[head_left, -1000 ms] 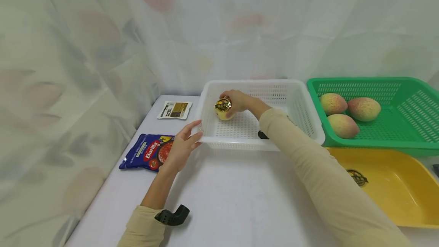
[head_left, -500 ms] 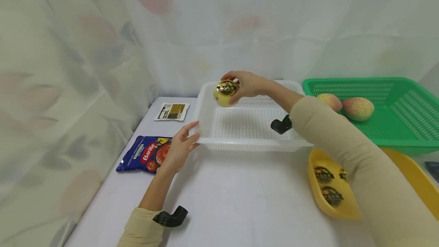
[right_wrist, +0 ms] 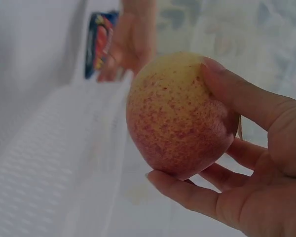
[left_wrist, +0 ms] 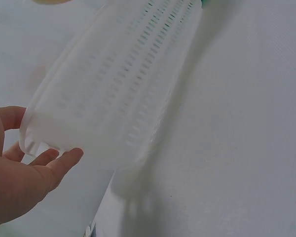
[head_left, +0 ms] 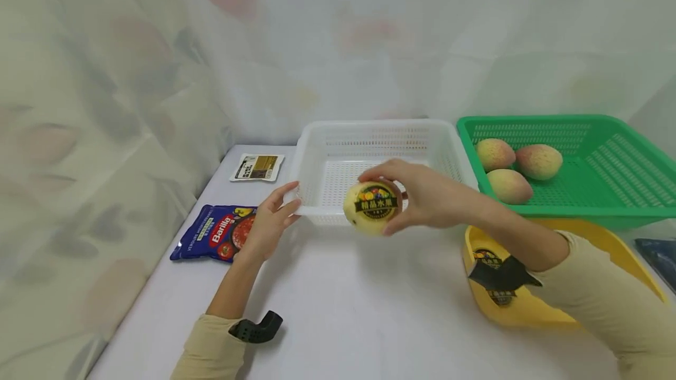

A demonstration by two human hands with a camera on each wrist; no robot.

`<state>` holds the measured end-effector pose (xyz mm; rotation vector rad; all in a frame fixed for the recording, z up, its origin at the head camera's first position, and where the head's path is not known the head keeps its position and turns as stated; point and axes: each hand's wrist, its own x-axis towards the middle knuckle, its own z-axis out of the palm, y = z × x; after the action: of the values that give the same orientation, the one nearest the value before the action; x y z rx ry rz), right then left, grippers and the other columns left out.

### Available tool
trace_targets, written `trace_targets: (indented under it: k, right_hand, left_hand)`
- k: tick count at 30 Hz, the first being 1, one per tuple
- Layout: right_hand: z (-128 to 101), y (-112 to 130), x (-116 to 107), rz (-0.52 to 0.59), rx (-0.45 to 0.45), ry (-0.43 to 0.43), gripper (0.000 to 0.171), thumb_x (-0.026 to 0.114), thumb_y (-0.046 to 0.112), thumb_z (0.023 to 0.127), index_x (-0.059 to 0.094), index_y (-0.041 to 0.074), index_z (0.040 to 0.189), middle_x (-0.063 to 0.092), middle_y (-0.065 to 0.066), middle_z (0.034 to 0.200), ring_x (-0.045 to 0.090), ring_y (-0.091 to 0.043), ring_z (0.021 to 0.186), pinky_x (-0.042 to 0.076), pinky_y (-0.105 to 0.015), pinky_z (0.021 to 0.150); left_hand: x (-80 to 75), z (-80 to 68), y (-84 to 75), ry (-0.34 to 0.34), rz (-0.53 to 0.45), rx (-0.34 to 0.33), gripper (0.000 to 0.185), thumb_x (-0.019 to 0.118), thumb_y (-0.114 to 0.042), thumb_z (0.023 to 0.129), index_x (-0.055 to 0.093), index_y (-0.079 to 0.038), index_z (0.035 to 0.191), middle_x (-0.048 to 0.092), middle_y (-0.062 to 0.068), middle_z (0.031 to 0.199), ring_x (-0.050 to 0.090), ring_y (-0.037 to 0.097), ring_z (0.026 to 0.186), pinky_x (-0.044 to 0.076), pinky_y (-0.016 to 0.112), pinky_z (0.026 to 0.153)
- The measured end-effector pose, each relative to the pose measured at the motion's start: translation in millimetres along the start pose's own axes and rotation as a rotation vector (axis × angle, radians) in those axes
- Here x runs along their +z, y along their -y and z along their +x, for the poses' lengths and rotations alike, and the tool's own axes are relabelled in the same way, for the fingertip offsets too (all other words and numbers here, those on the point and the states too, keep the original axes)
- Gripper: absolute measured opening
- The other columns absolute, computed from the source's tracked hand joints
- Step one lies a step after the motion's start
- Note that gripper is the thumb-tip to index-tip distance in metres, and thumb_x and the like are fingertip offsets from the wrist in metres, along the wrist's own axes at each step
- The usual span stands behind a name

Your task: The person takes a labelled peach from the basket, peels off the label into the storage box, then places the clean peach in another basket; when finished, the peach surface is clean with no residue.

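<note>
One mango (head_left: 371, 209) sits in your right hand (head_left: 428, 198), fingers curled round it above the bench just before the white basket's (head_left: 317, 157) near rim, which your open left hand (head_left: 266, 224) touches; loosen and it could drop and roll.

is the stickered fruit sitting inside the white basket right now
No, the right hand grips the stickered fruit in the air in front of the white basket.
</note>
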<state>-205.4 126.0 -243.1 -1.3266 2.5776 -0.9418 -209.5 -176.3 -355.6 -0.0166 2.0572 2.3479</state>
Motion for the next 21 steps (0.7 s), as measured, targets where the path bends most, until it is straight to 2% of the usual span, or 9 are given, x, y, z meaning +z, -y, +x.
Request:
trace_targets:
  k: [5, 10, 15, 21]
  right_hand:
    - [-26.9, -3.6, 31.7, 0.026, 0.021, 0.083, 0.074, 0.089, 0.015, 0.065, 0.054, 0.009, 0.131, 0.055, 0.003, 0.121, 0.048, -0.013, 0.102, 0.047, -0.030, 0.084]
    - [-40.7, -17.4, 59.9, 0.045, 0.089, 0.149, 0.071, 0.088, 0.015, 0.067, 0.055, 0.010, 0.129, 0.055, 0.004, 0.118, 0.051, -0.012, 0.096, 0.048, -0.029, 0.085]
    - [-48.2, -29.3, 82.4, 0.012, 0.129, 0.145, 0.069, 0.089, 0.017, 0.064, 0.058, 0.010, 0.125, 0.055, 0.004, 0.114, 0.051, -0.014, 0.100, 0.047, -0.034, 0.091]
    - [-56.3, -35.9, 95.0, 0.068, 0.138, 0.120, 0.069, 0.088, 0.011, 0.063, 0.057, 0.008, 0.125, 0.055, 0.000, 0.116, 0.053, -0.017, 0.103, 0.046, -0.038, 0.095]
  left_hand:
    - [-1.0, 0.9, -1.7, 0.002, 0.001, -0.007, 0.049, 0.049, -0.003, 0.099, 0.035, -0.004, 0.146, 0.031, 0.013, 0.149, 0.036, 0.032, 0.131, 0.044, 0.031, 0.099]
    - [-2.4, 2.1, -2.3, 0.002, 0.006, -0.010, 0.049, 0.049, -0.005, 0.099, 0.035, -0.004, 0.146, 0.031, 0.012, 0.149, 0.038, 0.032, 0.130, 0.043, 0.033, 0.100]
    - [-3.3, 2.4, -1.0, 0.003, 0.002, -0.012, 0.049, 0.049, -0.005, 0.099, 0.034, -0.004, 0.146, 0.030, 0.011, 0.150, 0.037, 0.032, 0.130, 0.042, 0.034, 0.101]
    - [-3.5, 1.4, -3.1, 0.012, 0.025, -0.015, 0.050, 0.050, -0.005, 0.099, 0.034, -0.005, 0.146, 0.031, 0.012, 0.149, 0.038, 0.032, 0.130, 0.041, 0.036, 0.102]
